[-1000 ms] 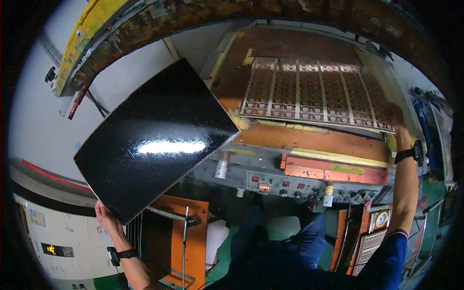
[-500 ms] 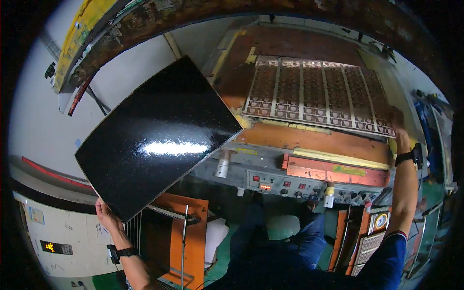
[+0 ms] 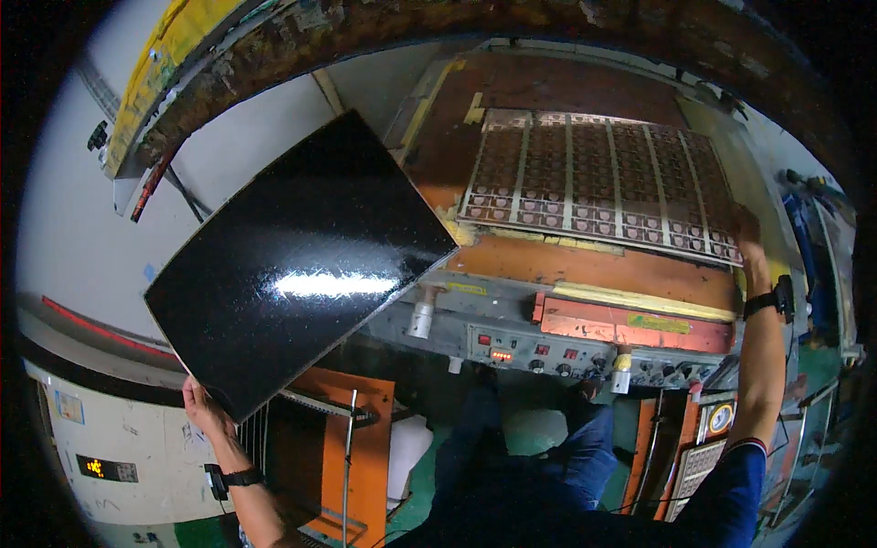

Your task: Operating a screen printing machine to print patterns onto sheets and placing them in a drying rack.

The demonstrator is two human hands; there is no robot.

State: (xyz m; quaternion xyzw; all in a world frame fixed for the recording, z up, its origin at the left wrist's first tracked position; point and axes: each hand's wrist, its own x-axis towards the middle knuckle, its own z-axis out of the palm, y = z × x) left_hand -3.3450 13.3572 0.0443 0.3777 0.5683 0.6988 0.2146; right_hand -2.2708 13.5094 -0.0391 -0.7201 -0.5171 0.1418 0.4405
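My left hand is closed on the lower corner of a large glossy black board, thumb at its edge. The board is held up and tilted to the left of the machine, and a bright glare crosses its face. On the brown machine bed lies a copper-coloured printed panel with rows of small repeated patterns split by pale strips. My right hand grips this panel at its right edge, near the front corner. Shadow partly hides those fingers.
A paint-stained frame beam arches overhead. Along the machine's front run a control panel and a reddish bar. An orange rack stands below left; another rack holding a patterned panel is at lower right, beside my legs.
My right hand has shifted slightly down and left, and the printed panel's near right corner with it. The black board stays almost still in my left hand.
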